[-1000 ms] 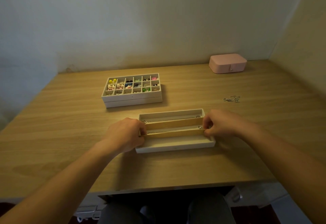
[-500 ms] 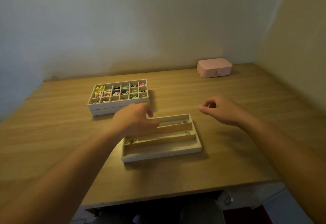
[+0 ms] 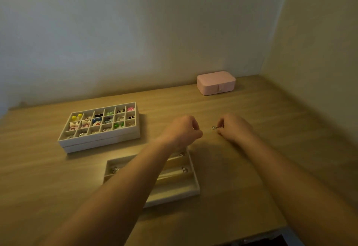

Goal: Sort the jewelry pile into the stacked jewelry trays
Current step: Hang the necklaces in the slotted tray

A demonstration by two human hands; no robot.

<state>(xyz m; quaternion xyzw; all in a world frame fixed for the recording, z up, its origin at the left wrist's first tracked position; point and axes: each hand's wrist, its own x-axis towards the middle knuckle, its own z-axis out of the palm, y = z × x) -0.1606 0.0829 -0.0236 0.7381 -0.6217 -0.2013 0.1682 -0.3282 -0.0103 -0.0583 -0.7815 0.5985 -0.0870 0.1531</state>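
Since the earlier frames both hands have left the long-slot tray (image 3: 174,197) and met over the bare worktop (image 3: 271,149) just beyond it. The right hand (image 3: 233,127) pinches a small silver piece (image 3: 213,127) at its fingertips, and the piece juts toward the left hand (image 3: 183,130). The left hand is curled, thumb against fingers, close beside the piece. Whether it holds anything, such as a fine chain end, cannot be told.

Progress, judged from the layout: the compartment tray (image 3: 100,138), far to the left of the left hand and set on top of another tray, has most cells filled with coloured items. The long-slot tray, below the left wrist and forearm, carries a few metal pieces (image 3: 184,168) at its slot ends. The pinched piece appears to be among the last to place, and restacking probably remains.

The left forearm covers the tray's middle. Motion blur softens the small items. A closed pink box (image 3: 216,82) sits well beyond the right hand.
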